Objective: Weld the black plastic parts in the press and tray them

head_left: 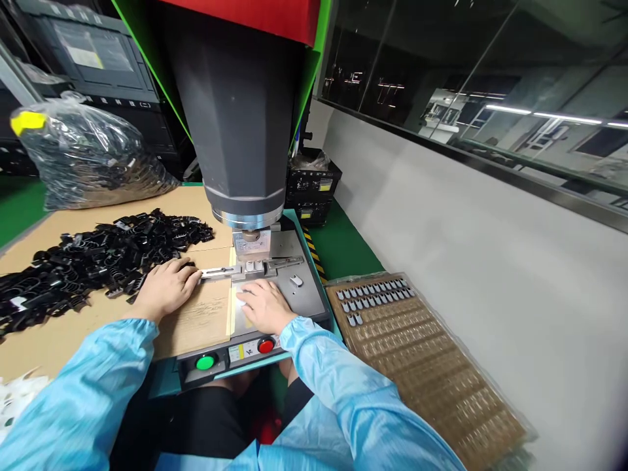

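Smooth metal plate [299,297] under left hand [164,288], right hand [262,306].

Even, bright overhead light, ceiling strips mirrored in the window [490,78], wide-angle bending at the edges.

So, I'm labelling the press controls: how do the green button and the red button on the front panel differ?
The green button sits at the panel's left end, in the open gap between the sleeves; the red button sits further right, just below the right hand. The green button looks slightly larger and nearer the camera. Both are round and share one dark front panel.
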The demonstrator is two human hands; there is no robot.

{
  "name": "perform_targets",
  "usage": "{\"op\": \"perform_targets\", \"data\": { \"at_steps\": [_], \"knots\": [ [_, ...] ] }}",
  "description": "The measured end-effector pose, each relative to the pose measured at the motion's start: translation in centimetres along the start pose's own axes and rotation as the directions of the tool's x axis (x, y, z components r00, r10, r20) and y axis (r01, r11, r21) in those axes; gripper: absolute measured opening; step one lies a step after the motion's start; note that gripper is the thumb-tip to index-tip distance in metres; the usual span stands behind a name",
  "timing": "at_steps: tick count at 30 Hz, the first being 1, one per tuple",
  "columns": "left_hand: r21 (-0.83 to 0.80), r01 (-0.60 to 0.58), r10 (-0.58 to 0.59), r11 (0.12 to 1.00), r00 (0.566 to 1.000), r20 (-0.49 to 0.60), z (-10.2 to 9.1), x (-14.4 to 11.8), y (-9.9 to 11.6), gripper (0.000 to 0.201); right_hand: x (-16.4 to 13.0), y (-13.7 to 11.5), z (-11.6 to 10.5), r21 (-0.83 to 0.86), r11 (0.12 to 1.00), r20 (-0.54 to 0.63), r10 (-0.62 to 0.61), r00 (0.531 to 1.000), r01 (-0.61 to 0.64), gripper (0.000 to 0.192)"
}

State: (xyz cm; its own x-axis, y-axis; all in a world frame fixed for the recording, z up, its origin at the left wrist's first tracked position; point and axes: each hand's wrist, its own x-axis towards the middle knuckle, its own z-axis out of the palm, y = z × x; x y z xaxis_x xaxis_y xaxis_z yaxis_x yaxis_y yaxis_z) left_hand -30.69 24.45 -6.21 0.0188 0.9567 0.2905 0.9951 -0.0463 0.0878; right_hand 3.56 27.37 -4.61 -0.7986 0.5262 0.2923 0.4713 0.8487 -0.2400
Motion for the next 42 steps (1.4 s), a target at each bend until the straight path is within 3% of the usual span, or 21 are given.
{"op": "perform_targets", "data": {
  "at_steps": [3, 7, 13, 17, 21, 24, 29, 35, 42],
  "knots": [
    [-0.005, 0.005, -0.005, 1.000, 0.997, -0.074, 0.0, -3.2, 0.5, 0.052, 0.1, -0.2, -0.3, 0.009, 1.000, 0.003, 0.007, 1.000, -0.007, 0.033],
    [-0.096, 0.003, -0.015, 0.995, 0.993, -0.120, -0.1, -6.7, 3.0, 0.042, 0.2, -0.3, -0.4, 0.009, 1.000, 0.002, 0.010, 1.000, -0.010, 0.032],
    [-0.283, -0.110, 0.066, 0.953, 0.985, -0.159, -0.6, -8.9, 5.0, 0.034, 0.3, 0.0, 0.2, -0.006, 1.000, 0.007, 0.016, 1.000, -0.016, 0.034],
    [-0.279, -0.016, -0.045, 0.960, 0.977, -0.210, -1.3, -10.6, 4.4, 0.051, 0.5, -0.1, 0.4, -0.046, 0.998, -0.002, 0.045, 0.999, -0.045, 0.033],
    [-0.222, 0.150, -0.195, 0.963, 0.961, -0.197, -1.9, -12.3, 4.5, 0.056, 1.6, -1.5, 0.6, -0.083, 0.994, -0.019, 0.070, 0.997, -0.071, 0.038],
    [-0.152, 0.247, -0.272, 0.957, 0.946, -0.177, -2.2, -12.7, 5.2, 0.056, 3.6, -3.4, 1.1, -0.074, 0.996, 0.000, 0.040, 0.999, -0.039, 0.037],
    [-0.121, 0.261, -0.280, 0.958, 0.942, -0.185, -2.4, -12.6, 5.7, 0.049, 7.6, -6.3, 2.6, -0.043, 0.991, 0.050, -0.128, 0.990, 0.130, 0.039],
    [-0.145, 0.274, -0.295, 0.951, 0.943, -0.151, -1.8, -12.7, 5.4, 0.040, 9.5, -7.5, 3.8, -0.132, 0.990, 0.061, -0.050, 0.997, 0.058, 0.021],
    [-0.339, 0.187, -0.243, 0.922, 0.961, -0.131, -1.2, -12.7, 3.6, 0.030, 9.3, -7.6, 3.6, -0.133, 0.987, 0.099, 0.106, 0.989, -0.093, 0.017]
  ]
}}
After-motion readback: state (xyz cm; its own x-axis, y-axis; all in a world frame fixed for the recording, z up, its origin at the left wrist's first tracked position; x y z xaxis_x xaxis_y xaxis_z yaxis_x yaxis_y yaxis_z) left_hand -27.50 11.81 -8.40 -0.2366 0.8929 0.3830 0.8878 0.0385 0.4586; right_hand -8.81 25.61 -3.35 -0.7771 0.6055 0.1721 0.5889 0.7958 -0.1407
